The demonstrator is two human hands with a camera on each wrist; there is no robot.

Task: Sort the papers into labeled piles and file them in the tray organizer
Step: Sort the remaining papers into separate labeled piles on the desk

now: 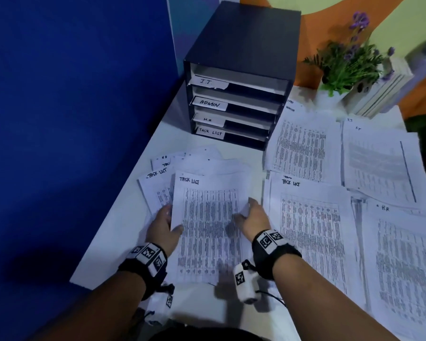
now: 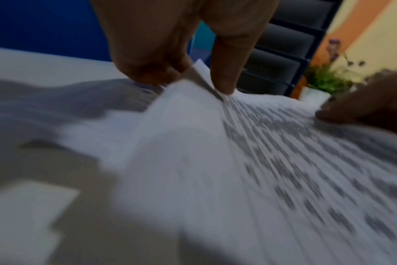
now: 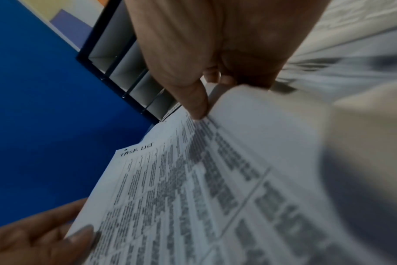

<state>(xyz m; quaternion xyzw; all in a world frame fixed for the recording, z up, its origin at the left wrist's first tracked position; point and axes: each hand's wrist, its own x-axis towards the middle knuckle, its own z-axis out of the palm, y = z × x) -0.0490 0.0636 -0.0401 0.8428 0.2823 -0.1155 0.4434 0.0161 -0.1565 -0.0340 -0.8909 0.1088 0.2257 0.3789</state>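
White table (image 1: 123, 230) against blue wall. Left hand (image 1: 163, 230) pinches left edge of a "TASK LIST" sheet (image 1: 208, 232), thumb on top; right hand (image 1: 253, 217) pinches its right edge. Sheet lies in front of tray organizer (image 1: 239, 77); sorted paper piles (image 1: 330, 217) spread right of it.

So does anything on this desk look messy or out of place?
Yes. The unsorted papers beside the left hand lie fanned and askew, H.R. sheets mixed with TASK LIST ones. The organizer's I.T. label looks torn along its right edge.
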